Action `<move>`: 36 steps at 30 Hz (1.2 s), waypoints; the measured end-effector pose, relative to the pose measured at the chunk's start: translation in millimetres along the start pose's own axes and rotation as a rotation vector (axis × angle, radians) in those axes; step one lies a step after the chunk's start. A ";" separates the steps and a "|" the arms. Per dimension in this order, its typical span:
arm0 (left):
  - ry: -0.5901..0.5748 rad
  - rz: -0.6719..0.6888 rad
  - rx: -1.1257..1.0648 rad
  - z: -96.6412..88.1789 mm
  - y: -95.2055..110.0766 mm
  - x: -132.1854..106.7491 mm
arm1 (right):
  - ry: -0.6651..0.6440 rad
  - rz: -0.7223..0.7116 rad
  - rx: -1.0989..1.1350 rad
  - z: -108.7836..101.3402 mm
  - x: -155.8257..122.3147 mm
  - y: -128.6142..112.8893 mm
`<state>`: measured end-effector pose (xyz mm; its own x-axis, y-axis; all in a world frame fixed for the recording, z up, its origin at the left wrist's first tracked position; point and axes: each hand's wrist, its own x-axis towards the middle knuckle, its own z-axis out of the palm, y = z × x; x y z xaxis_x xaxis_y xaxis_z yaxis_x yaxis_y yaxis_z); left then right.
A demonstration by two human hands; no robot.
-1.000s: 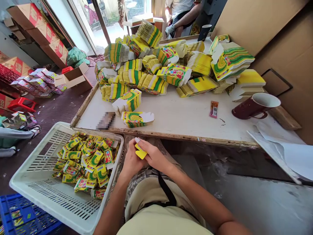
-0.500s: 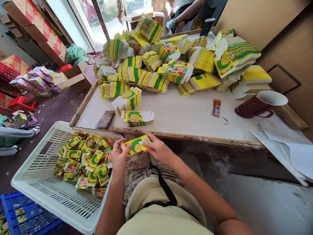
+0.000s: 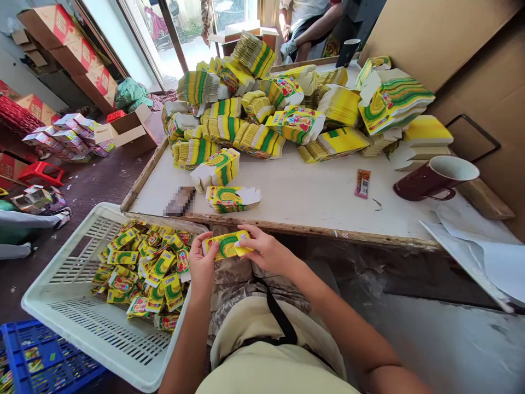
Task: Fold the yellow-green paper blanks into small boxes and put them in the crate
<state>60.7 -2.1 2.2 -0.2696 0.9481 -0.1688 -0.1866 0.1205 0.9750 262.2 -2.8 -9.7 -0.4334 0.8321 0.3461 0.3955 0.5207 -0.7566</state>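
A small yellow and green carton (image 3: 225, 245) is held between my two hands, just in front of the table edge and above my lap. My left hand (image 3: 202, 257) grips its left end, with the thumb on the printed face. At the other end, my right hand (image 3: 262, 249) pinches the carton around its yellow end flap (image 3: 243, 249). What is inside the carton cannot be seen. Beside my left forearm, a white plastic basket (image 3: 49, 298) contains many similar small cartons (image 3: 153, 268). A short stack of flattened cartons (image 3: 232, 198) lies on the table beyond my hands.
Bundles of flattened cartons (image 3: 254, 128) are heaped across the back of the table (image 3: 311, 197). A maroon mug (image 3: 426, 180) and a small orange-pink packet (image 3: 362, 183) are on the right. A blue crate (image 3: 45, 355) sits at lower left. Another person (image 3: 307, 33) sits beyond the table.
The yellow end flap under my right fingers sits lower and the white part near my right thumb no longer shows. The view has shifted slightly; both hands keep hold of the carton.
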 end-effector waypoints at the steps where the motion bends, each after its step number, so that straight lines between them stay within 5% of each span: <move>1: -0.002 -0.002 -0.002 0.0 -0.3 -0.8 | -0.027 0.001 0.001 -2.5 -0.7 0.6; 6: -0.021 0.004 0.003 1.5 0.5 -3.8 | -0.029 -0.014 0.129 -7.4 -2.9 5.2; 11: -0.038 0.014 0.058 8.2 -1.2 -5.4 | 0.188 0.064 0.242 12.8 2.4 6.6; 14: -0.024 0.033 0.125 2.7 2.8 -4.2 | 0.194 0.071 0.256 23.9 10.3 5.7; 17: 0.137 0.150 0.316 -27.1 17.5 5.5 | 0.213 0.062 0.237 22.7 28.4 9.4; 21: 0.586 0.453 0.749 -99.7 41.6 25.7 | 0.388 0.141 0.011 6.4 71.1 28.0; 24: 0.728 0.498 0.909 -141.0 46.1 32.3 | 0.306 0.268 -0.223 -2.6 100.4 44.9; 26: 0.710 0.466 0.882 -147.8 38.7 30.9 | 0.243 0.317 -0.281 -4.2 111.2 52.4; 29: 0.516 0.353 0.715 -128.0 18.0 25.3 | 0.237 0.329 -0.291 -5.1 115.4 54.2; 36: -0.029 0.124 0.098 -27.5 -6.5 12.5 | 0.243 0.241 -0.123 -1.1 87.4 12.2</move>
<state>32.5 0.9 -10.3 -0.2572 0.9654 -0.0436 -0.0600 0.0291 0.9978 230.0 76.5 11.9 -0.1163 0.9471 0.2991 0.5640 0.3108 -0.7650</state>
